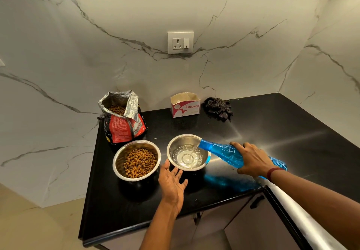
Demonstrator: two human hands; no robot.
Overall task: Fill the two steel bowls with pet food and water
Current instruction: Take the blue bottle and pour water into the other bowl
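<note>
Two steel bowls stand side by side on the black counter. The left bowl (117,162) holds brown pet food kibble (139,162). The right bowl (175,143) has a shallow pool of water in it. My right hand (253,159) grips a blue plastic bottle (220,151) tilted on its side, its mouth over the right bowl's rim, and water runs from it into the bowl. My left hand (172,181) lies palm up with straight fingers, its tips touching the near side of the right bowl. An open red pet food bag (122,125) stands behind the left bowl.
A small open cardboard box (186,104) and a crumpled dark checked cloth (218,107) sit at the back by the marble wall. The black counter (272,133) stretches right. Its left edge drops to the floor just beyond the bag. Cabinet doors with handles are below.
</note>
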